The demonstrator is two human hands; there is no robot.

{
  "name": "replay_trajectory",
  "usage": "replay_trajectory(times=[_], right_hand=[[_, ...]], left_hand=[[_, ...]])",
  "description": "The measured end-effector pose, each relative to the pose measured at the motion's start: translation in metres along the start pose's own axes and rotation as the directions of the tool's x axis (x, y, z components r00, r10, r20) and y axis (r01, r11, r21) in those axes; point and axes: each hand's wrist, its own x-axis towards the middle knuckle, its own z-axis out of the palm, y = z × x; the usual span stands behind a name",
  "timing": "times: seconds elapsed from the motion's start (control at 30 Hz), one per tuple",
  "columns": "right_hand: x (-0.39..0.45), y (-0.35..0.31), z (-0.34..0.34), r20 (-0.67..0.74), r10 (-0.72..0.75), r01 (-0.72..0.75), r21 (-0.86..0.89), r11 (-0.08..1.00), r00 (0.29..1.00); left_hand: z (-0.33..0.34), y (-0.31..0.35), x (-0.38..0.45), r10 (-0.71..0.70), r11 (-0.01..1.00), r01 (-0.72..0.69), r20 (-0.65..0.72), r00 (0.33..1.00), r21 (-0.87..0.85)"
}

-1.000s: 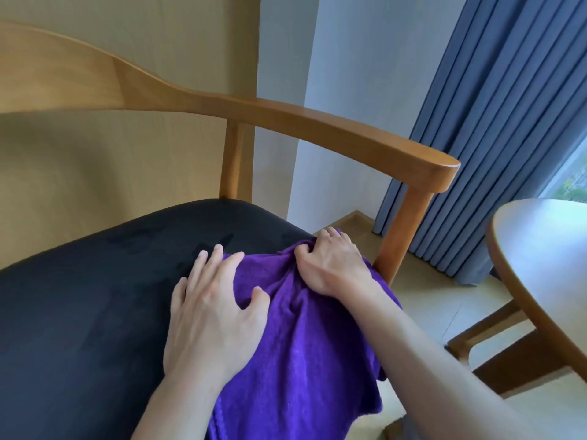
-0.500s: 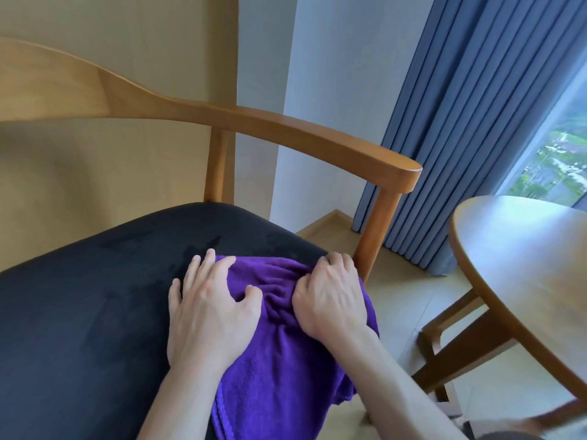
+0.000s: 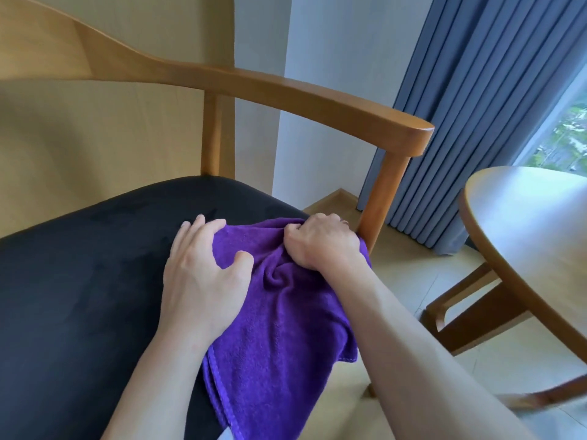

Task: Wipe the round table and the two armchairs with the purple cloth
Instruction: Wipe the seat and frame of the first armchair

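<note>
The purple cloth (image 3: 279,338) lies bunched on the right part of the armchair's black seat (image 3: 79,296) and hangs over its front edge. My left hand (image 3: 203,281) presses on the cloth's left side with spread fingers, fingertips partly on the seat. My right hand (image 3: 320,244) grips the cloth's far edge with curled fingers, close to the wooden front post (image 3: 381,198) under the armrest (image 3: 317,103). The round wooden table (image 3: 533,242) stands at the right.
A wooden chair frame (image 3: 470,315) shows under the table's edge. Blue curtains (image 3: 476,106) hang behind, a window (image 3: 565,131) to their right. A beige wall panel (image 3: 111,147) stands behind the chair back. Light floor (image 3: 406,281) lies between chair and table.
The cloth has gathered into tighter folds between my hands. My right hand has curled tighter and now sits nearer the armrest post.
</note>
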Motion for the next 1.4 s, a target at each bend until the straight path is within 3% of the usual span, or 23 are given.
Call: replay_trajectory(times=[0.3,0.4,0.47,0.53,0.6,0.67,0.7,0.87,1.03,1.4], right_hand=[[-0.039,0.028,0.006,-0.209,-0.101,0.11,0.031,0.993,0.973],[-0.033,0.021,-0.008,-0.317,-0.113,0.195,0.241,0.951,0.942],[-0.019,0.005,-0.017,-0.434,-0.18,0.331,0.302,0.894,0.883],[0.002,-0.005,-0.016,-0.383,-0.253,0.372,0.279,0.885,0.888],[0.017,-0.005,-0.007,-0.142,-0.28,0.298,0.118,0.947,0.949],[0.022,-0.002,0.002,0.064,-0.177,0.173,0.06,0.983,0.982],[0.022,-0.002,0.005,0.076,-0.135,0.131,0.056,0.99,0.988],[0.005,0.0,0.006,-0.014,-0.031,0.032,0.066,0.997,0.999],[-0.039,0.015,0.008,-0.119,-0.015,0.033,0.15,0.988,0.993],[-0.07,0.033,0.013,-0.153,0.01,0.034,0.281,0.959,0.988]], left_hand=[[0.012,0.006,-0.008,0.104,0.994,-0.105,0.069,0.992,0.014],[0.009,0.005,-0.009,0.086,0.996,-0.084,0.069,0.994,-0.029],[0.007,0.005,-0.008,0.078,0.996,-0.074,0.064,0.995,-0.056],[0.006,0.003,-0.007,0.075,0.996,-0.072,0.057,0.996,-0.058],[0.006,0.002,-0.004,0.069,0.997,-0.067,0.057,0.996,-0.047],[0.007,0.002,-0.001,0.069,0.997,-0.066,0.07,0.995,-0.041],[0.007,0.002,-0.001,0.069,0.997,-0.066,0.079,0.994,-0.04],[0.007,0.003,-0.001,0.082,0.997,-0.079,0.119,0.99,-0.023],[0.006,0.005,-0.001,0.075,0.997,-0.074,0.136,0.988,-0.016],[0.008,0.013,-0.004,0.065,0.997,-0.068,0.148,0.987,0.02]])
